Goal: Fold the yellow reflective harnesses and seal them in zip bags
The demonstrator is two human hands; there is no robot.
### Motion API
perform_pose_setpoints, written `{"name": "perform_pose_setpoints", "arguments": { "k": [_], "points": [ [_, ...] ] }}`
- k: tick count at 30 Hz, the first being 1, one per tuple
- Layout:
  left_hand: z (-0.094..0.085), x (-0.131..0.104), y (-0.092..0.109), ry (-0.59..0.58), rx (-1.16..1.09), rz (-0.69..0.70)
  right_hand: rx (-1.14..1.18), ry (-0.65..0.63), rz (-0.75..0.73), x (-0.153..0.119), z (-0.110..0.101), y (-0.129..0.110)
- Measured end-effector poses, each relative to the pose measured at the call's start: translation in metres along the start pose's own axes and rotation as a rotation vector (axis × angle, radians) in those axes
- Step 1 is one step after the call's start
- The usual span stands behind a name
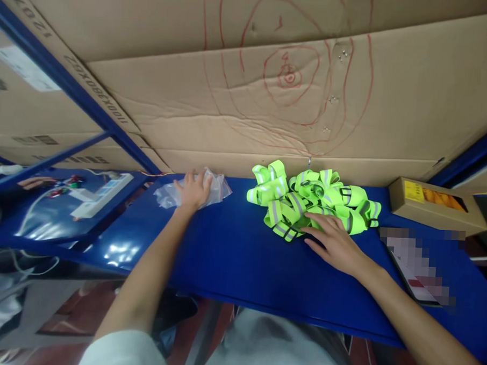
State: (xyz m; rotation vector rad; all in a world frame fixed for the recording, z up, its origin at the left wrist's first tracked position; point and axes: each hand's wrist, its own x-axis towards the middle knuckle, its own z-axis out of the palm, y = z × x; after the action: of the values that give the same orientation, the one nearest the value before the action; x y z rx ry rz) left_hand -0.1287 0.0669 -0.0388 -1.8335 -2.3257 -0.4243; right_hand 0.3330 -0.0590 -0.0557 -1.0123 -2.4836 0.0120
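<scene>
On the blue table, my left hand lies with its fingers spread on top of some clear plastic bags, near the cardboard at the back. A tangled pile of neon yellow-green straps with grey reflective stripes and black buckles sits right of centre. My right hand is at the front edge of that pile, fingers apart, its fingertips over or touching the straps. Nothing is gripped in it.
An open-windowed cardboard box with orange contents stands at the right. A partly blurred phone-like device lies before it. Cardboard with red rings rises behind. Beyond the blue frame at left are a power strip and another person's hand.
</scene>
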Motion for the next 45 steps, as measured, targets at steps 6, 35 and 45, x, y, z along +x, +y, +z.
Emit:
{"name": "perform_pose_setpoints", "arguments": {
  "k": [6,35,45],
  "points": [
    [0.010,-0.016,0.013,0.050,-0.080,0.048,-0.004,-0.017,0.008,0.001,-0.001,0.000],
    [0.026,-0.115,0.201,-0.276,-0.335,0.811,-0.221,0.002,0.412,0.004,0.004,0.034],
    [0.039,-0.125,0.259,-0.241,-0.392,0.768,-0.191,0.103,0.517,-0.002,-0.006,0.048]
  ]
}}
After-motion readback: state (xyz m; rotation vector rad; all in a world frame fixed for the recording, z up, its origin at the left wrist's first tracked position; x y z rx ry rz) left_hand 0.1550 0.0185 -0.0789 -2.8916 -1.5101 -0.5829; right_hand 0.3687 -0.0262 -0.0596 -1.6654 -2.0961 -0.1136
